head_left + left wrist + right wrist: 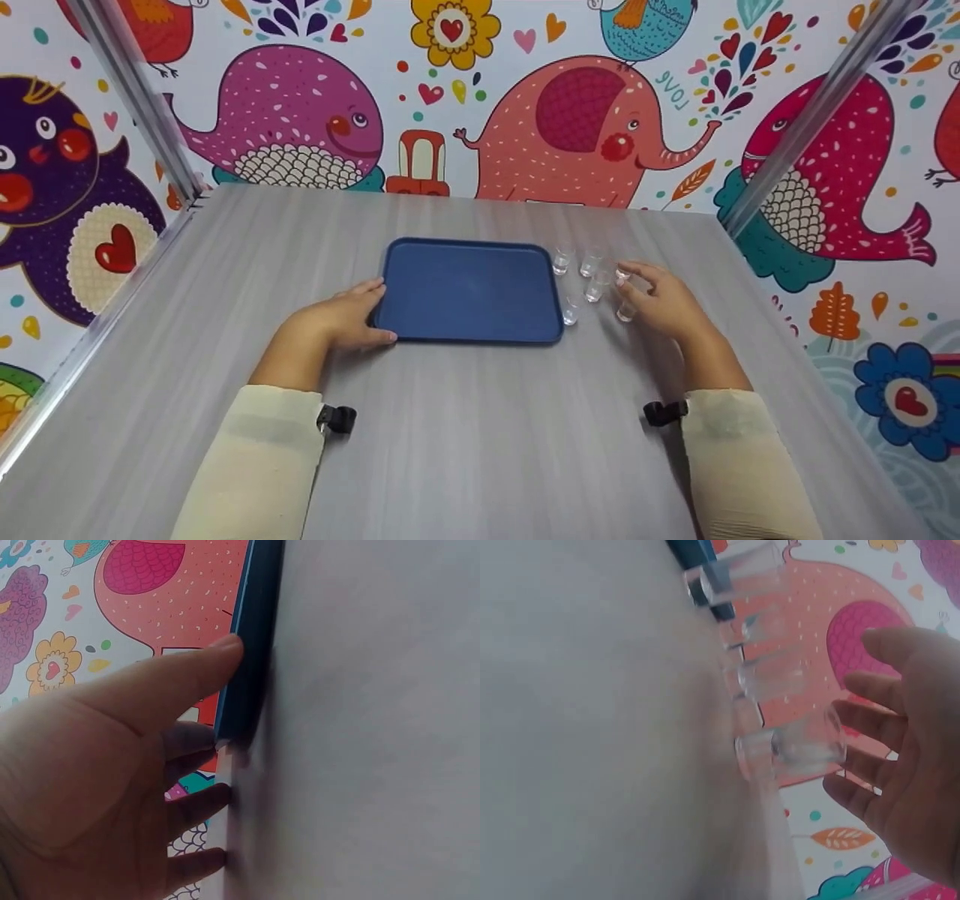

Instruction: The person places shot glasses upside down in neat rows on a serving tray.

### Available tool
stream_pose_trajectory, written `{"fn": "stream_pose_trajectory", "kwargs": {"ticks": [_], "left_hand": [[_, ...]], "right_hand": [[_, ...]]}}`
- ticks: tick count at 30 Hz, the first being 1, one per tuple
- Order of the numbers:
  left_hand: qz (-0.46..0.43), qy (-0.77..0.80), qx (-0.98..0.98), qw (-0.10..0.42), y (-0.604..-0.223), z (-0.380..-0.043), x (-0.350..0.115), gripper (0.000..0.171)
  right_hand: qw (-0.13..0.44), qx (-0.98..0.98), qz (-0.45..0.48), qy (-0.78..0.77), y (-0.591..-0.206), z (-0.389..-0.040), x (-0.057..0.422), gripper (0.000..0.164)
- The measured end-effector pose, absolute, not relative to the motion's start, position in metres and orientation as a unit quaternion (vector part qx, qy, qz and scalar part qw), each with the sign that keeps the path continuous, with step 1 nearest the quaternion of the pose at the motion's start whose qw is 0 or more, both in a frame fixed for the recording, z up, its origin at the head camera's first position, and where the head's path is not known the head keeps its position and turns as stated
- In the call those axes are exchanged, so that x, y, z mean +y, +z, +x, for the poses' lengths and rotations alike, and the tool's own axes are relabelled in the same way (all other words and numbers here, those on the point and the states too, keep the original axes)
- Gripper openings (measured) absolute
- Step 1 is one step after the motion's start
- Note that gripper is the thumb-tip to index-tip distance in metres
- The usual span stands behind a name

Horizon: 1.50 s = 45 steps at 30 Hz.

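A dark blue rectangular tray [472, 292] lies flat on the table. At its near left corner rests my left hand [349, 319], the thumb against the near edge and the fingers along the left side. In the left wrist view, the straight thumb [199, 667] touches the tray's rim [251, 652]. Several small clear shot glasses [597, 286] stand to the right of the tray. My right hand [660, 304] is at the rightmost ones, fingers spread and slightly bent. The right wrist view has its fingertips close to the rim of one upright glass [806, 746], holding nothing.
The grey wood-grain table [480, 435] runs back to a wall [442, 105] printed with cartoon animals. Metal posts [135, 97] rise at the table's back corners. Below each hand a small black camera [337, 418] sits by the pale sleeve cuff.
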<state>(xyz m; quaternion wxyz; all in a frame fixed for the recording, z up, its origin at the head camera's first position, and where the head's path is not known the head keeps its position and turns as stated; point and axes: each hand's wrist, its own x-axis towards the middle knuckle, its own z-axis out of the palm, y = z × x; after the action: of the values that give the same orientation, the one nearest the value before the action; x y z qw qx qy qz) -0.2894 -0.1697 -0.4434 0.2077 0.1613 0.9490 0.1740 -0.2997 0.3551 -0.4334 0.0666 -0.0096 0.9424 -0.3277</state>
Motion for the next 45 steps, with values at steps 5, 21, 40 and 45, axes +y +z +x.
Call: {"fn": "stream_pose_trajectory", "kwargs": {"ticks": [5,21,40,45], "left_hand": [[0.163,0.176,0.949,0.205,-0.445,-0.289,-0.168,0.099],[0.154,0.177,0.949,0.21,-0.443,-0.287,-0.167,0.099],[0.172,0.176,0.947,0.207,-0.445,-0.292,-0.176,0.09],[0.169,0.175,0.947,0.21,-0.446,-0.292,-0.178,0.091]], "right_hand": [[0.077,0.925,0.0,-0.373,-0.444,-0.301,0.371,0.086],[0.146,0.906,0.023,-0.397,-0.46,-0.306,0.393,0.058],[0.116,0.91,0.024,-0.398,-0.463,-0.308,0.389,0.054],[0.081,0.893,0.038,-0.441,-0.455,-0.306,0.381,0.056]]}}
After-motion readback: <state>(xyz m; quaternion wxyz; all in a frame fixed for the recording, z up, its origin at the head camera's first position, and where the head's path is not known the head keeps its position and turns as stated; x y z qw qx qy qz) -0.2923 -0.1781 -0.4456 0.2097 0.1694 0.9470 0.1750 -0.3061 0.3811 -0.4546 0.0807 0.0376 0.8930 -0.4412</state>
